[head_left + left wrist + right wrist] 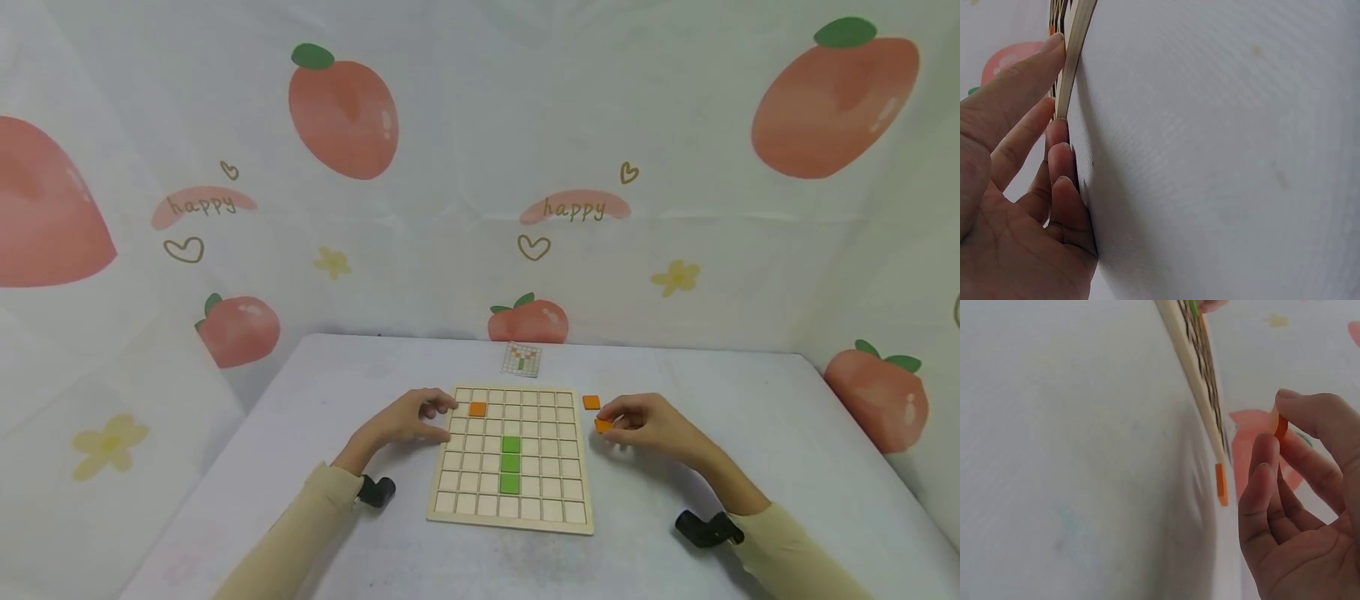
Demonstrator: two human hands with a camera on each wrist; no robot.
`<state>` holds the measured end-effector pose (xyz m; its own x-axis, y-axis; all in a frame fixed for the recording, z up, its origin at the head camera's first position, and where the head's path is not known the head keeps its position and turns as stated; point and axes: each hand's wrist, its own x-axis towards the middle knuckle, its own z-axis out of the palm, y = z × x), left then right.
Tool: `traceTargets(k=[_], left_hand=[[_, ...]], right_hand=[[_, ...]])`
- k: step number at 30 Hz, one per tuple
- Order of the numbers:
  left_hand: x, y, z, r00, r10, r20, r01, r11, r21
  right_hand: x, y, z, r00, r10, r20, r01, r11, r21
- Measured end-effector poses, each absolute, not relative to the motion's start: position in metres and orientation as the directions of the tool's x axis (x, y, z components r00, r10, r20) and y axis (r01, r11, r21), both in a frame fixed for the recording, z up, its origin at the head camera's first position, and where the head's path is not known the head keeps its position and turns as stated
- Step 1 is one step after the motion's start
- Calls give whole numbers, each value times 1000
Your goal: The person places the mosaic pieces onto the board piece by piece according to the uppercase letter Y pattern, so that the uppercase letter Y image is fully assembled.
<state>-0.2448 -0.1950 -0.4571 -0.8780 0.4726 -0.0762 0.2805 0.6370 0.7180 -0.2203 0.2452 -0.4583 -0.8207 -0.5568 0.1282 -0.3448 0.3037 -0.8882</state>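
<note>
A square wooden grid board (551, 508) lies on the table, holding an orange tile (477, 409) near its upper left and a column of green tiles (510, 463) in the middle. My left hand (412, 417) is at the board's left edge, thumb and fingertips touching the rim in the left wrist view. Right of the board, my right hand (641, 427) pinches a small orange tile (1281, 428) between thumb and fingers, raised above the table. Another orange tile (591, 402) lies on the table just past the board's upper right corner.
A small printed pattern card (521, 360) lies behind the board, near the table's back edge. Behind the white table (300, 375) hangs a cloth (450, 125) printed with peaches. Each wrist wears a black camera, the right camera (708, 529) hanging beside the sleeve.
</note>
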Motion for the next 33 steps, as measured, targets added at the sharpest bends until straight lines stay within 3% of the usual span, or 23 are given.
traceTargets(k=[13, 33], left_hand=[[-244, -196, -458, -877, 474, -77, 280, 636, 719], [-243, -196, -455, -873, 482, -70, 290, 630, 720]], right_hand=[[-223, 220, -466, -798, -583, 152, -333, 217, -917], [-235, 171, -465, -769, -614, 178, -417, 271, -868]])
